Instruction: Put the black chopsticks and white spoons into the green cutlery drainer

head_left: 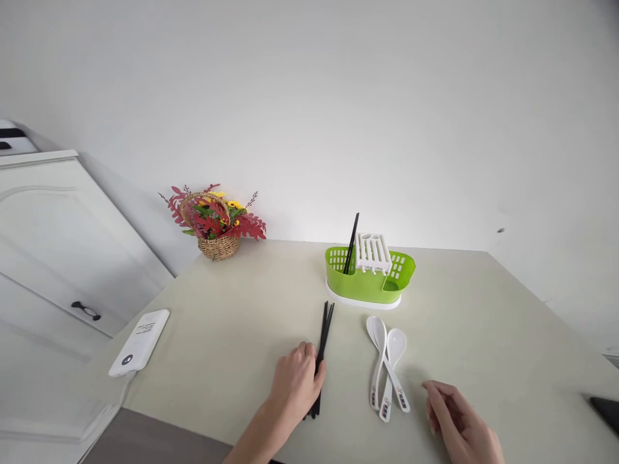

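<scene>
My left hand (298, 374) is closed around a loose bundle of black chopsticks (325, 328), which lies on the table with its ends showing above and below the fingers. To the right of the bundle, three white spoons (379, 361) lie crossed over one another, with small printed marks on their handles. My right hand (459, 419) rests low on the right, loosely curled, thumb and forefinger together and nothing visible in it. Behind the spoons stands a green utensil holder (365, 287) with a white slotted top (373, 251). Black chopsticks (352, 241) lean upright in its left compartment.
A wicker basket of artificial flowers (218, 247) stands at the back left by the wall. A white power bank (140, 341) with a cable lies at the left edge, beside a white cabinet (58, 258). A dark object (607, 410) shows at the right edge.
</scene>
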Available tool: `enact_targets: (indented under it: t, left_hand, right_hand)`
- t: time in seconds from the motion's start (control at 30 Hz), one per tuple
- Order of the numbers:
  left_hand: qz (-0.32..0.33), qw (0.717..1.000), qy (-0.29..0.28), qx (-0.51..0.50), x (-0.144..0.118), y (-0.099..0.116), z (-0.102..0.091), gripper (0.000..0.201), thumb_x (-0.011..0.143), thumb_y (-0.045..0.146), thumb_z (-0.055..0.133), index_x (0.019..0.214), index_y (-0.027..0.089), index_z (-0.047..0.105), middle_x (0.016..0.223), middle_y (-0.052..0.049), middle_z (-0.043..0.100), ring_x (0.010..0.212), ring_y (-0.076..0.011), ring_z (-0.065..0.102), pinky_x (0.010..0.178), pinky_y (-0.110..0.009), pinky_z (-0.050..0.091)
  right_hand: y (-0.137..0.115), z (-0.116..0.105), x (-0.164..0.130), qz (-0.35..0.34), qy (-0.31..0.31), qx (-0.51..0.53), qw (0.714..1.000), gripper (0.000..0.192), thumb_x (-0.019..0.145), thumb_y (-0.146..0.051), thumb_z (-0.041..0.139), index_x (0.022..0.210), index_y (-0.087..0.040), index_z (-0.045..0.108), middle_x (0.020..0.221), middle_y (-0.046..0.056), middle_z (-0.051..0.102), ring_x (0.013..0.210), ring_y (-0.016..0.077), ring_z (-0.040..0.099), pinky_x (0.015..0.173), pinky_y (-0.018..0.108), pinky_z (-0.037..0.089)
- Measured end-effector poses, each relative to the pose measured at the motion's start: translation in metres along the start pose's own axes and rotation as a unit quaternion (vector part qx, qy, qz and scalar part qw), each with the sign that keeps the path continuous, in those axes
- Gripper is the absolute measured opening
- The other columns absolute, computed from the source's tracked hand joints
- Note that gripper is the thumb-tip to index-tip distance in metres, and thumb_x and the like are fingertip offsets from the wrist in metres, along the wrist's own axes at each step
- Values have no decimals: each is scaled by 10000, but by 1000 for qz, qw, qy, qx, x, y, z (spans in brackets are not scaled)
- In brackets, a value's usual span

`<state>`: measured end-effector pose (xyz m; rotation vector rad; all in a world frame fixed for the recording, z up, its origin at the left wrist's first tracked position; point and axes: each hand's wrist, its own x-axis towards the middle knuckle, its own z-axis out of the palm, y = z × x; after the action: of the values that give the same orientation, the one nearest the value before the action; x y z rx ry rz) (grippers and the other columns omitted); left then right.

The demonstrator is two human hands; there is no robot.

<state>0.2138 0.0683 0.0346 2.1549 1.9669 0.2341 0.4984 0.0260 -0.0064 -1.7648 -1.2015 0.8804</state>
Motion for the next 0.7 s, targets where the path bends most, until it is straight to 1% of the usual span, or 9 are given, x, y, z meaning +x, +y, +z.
enact_targets:
  t: [0.1,0.2,0.4,0.57,0.7]
  left_hand:
    - [-7,1000,-22,5,0,-1,-4,203,1002,295,426,913,198,581,908,-101,696,773,-247,692,599,-323,407]
    - [-9,999,-26,-28,-1,-5,-7,219,1013,324,424,898,208,570,919,-89,704,779,-239,692,615,-319,412]
    - [-12,994,-26,-107,-9,-18,-13,283,1021,394,428,822,220,528,804,-57,668,682,-214,647,602,-311,391]
    - [-18,982,-34,-185,-20,-29,-17,384,1021,506,397,748,243,463,685,-20,572,609,-197,567,554,-300,352]
    - [-28,965,-21,-260,-32,-41,-24,466,998,631,399,734,252,458,639,14,486,555,-173,481,522,-296,329]
  right_hand:
    - [-6,0,0,-8,10,1,1000,428,881,-700,515,891,-289,631,569,-42,558,554,178,527,584,264,427]
    - [-11,0,-1,-26,17,1,1000,419,894,-683,509,864,-285,637,557,-36,550,534,182,518,566,267,429]
    - [-17,-1,-3,-35,25,-10,999,427,909,-670,499,870,-274,654,560,-35,550,542,182,533,571,267,439]
    - [-18,-4,-7,-40,16,-24,999,436,919,-683,486,887,-275,638,583,-32,570,554,183,548,580,271,447]
    - [-19,-3,-19,-81,23,-50,995,434,915,-699,490,884,-294,645,612,-17,601,534,183,560,553,267,459]
